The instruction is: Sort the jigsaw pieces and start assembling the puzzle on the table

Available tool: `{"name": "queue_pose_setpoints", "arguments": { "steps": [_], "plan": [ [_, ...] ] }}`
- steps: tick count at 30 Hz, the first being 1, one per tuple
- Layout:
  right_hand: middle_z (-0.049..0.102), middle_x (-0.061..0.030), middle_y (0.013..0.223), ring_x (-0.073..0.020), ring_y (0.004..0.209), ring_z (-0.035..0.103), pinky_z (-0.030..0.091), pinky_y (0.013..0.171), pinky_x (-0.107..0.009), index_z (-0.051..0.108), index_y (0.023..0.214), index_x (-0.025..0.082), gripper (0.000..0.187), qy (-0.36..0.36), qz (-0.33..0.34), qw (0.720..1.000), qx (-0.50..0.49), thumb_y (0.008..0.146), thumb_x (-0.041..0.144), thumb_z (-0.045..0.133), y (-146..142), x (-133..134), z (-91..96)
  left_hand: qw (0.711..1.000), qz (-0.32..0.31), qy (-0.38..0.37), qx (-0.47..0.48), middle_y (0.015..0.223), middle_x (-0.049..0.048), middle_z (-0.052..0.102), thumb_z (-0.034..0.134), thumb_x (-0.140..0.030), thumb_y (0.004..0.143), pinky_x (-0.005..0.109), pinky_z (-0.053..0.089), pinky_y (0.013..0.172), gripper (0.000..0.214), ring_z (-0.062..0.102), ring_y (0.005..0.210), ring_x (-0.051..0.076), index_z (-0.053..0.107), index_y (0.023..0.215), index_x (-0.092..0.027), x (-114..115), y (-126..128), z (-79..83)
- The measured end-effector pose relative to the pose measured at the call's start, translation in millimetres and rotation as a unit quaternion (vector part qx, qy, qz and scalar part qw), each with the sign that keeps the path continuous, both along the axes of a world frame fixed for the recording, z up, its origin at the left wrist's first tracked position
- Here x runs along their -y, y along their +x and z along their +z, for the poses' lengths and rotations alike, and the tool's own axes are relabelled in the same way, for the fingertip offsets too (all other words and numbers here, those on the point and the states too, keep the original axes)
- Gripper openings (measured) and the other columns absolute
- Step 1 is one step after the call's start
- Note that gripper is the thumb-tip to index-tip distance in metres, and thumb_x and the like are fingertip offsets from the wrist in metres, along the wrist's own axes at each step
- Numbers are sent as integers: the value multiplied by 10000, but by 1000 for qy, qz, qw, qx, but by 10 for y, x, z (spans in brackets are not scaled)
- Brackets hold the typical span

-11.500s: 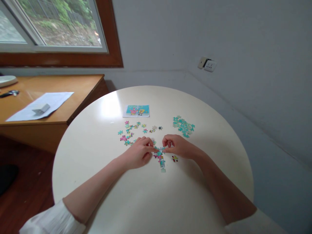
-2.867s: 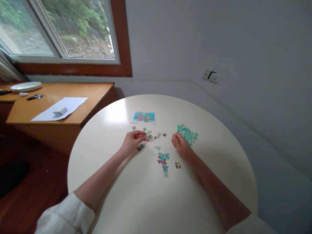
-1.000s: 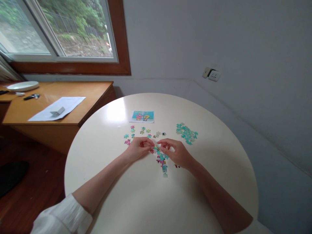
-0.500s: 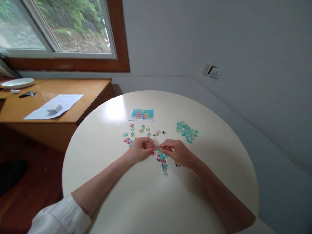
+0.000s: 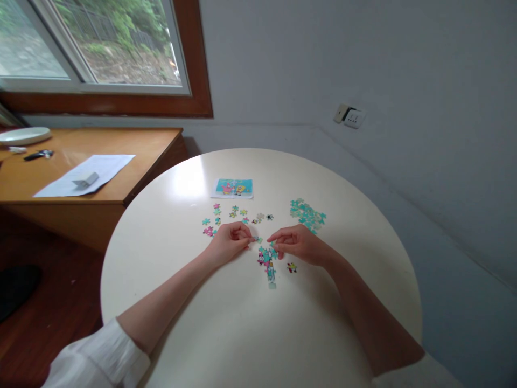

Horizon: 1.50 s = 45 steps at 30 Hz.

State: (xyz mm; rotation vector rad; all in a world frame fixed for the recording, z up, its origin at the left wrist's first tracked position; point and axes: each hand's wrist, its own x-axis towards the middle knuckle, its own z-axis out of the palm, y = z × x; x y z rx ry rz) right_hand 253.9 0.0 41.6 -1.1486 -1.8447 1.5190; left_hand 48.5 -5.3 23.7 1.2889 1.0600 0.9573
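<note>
My left hand (image 5: 232, 240) pinches a small teal and yellow puzzle piece (image 5: 258, 240) between thumb and forefinger. Just to its right, my right hand (image 5: 294, 242) hovers with thumb and forefinger apart, and nothing shows between them. Its fingertips are over the upper right of a joined puzzle section (image 5: 266, 260), which is teal and pink and narrows to a strip toward me. A few yellow and red joined pieces (image 5: 291, 267) lie right of that section, below my right hand. Loose colourful pieces (image 5: 208, 231) lie left of my left hand, partly covered by it.
A picture card (image 5: 234, 188) with two cartoon figures lies farther back on the round white table (image 5: 161, 302). A heap of teal pieces (image 5: 307, 214) is at the right, behind my right hand. A wooden desk (image 5: 153, 156) with a paper sheet (image 5: 109, 163) stands left.
My hands have parted: the right has drawn away to the right and its fingers have opened, while the left keeps a piece. The view has shifted slightly.
</note>
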Motion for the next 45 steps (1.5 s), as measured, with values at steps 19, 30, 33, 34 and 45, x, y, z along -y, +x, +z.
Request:
{"name": "queue_pose_setpoints", "arguments": {
  "steps": [19, 30, 33, 34, 45],
  "plan": [
    [636, -12, 557, -95, 467, 561, 446, 468, -203, 667, 731, 120, 293, -63, 56, 995, 51, 578, 363, 725, 63, -8, 12, 998, -16, 41, -51, 557, -23, 558, 666, -303, 630, 198, 400, 506, 217, 507, 499, 74, 525, 642, -138, 4, -19, -17],
    [668, -27, 603, -94, 494, 573, 441, 482, -192, 653, 707, 126, 157, -66, 107, 987, 96, 622, 257, 665, 70, 34, 80, 896, -149, 342, -241, 720, 45, 627, 511, -149, 761, 212, 439, 631, 117, 571, 688, 118, 626, 737, -157, 165, -28, 74],
    [669, -29, 604, -99, 516, 580, 437, 499, -194, 659, 697, 124, 145, -44, 119, 987, 102, 623, 250, 664, 65, 35, 76, 874, -184, 376, -247, 771, 72, 637, 502, -187, 793, 240, 449, 681, 148, 580, 754, 141, 645, 769, -159, 157, -34, 80],
    [667, -28, 600, -101, 519, 580, 435, 501, -194, 662, 695, 125, 144, -39, 122, 986, 105, 624, 250, 665, 64, 37, 77, 865, -194, 386, -254, 798, 76, 641, 502, -201, 800, 253, 447, 710, 157, 579, 773, 145, 653, 785, -162, 156, -36, 82],
    [658, -27, 591, -119, 551, 585, 427, 517, -202, 678, 704, 130, 132, 12, 129, 981, 142, 657, 248, 642, 52, 66, 73, 815, -268, 394, -328, 980, 72, 611, 522, -204, 789, 328, 376, 886, 207, 553, 929, 172, 678, 924, -208, 211, -31, 153]
  ]
}}
